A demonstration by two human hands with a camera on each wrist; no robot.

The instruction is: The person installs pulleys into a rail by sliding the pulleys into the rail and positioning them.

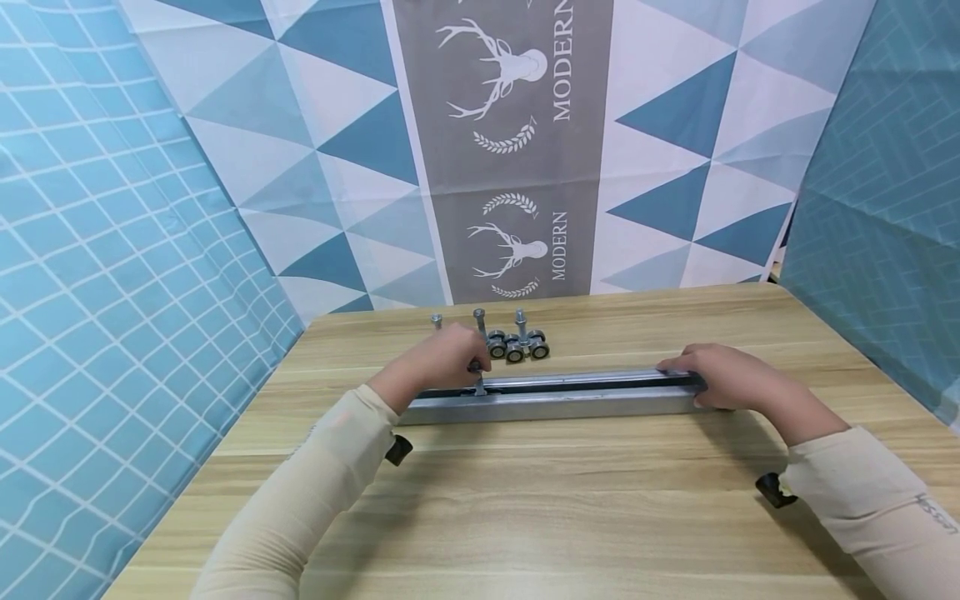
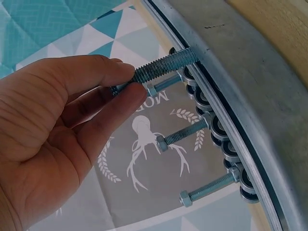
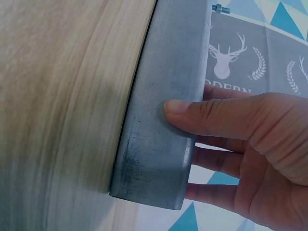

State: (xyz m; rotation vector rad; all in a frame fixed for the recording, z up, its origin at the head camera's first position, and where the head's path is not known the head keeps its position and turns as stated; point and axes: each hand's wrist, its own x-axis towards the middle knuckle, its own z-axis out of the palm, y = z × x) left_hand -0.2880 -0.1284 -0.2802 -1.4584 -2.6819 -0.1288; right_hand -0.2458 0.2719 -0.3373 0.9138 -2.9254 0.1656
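A long grey metal rail [image 1: 577, 406] lies across the wooden table, its slot facing up. Between thumb and fingers, my left hand [image 1: 448, 358] pinches the upper end of a threaded bolt [image 2: 168, 66], which stands up out of the slot left of the rail's middle. Whatever the bolt joins to inside the rail is hidden. My right hand [image 1: 723, 382] grips the rail's right end; its thumb [image 3: 180, 108] lies on the near side wall and the other fingers go over to the far side.
Behind the rail, three roller trolleys with upright bolts stand in a row, the rightmost trolley [image 1: 538, 340] fully visible and the leftmost bolt [image 1: 437, 320] partly covered by my left hand. A patterned cloth [image 1: 517, 167] hangs behind the table [image 1: 585, 517], with blue cloth at both sides.
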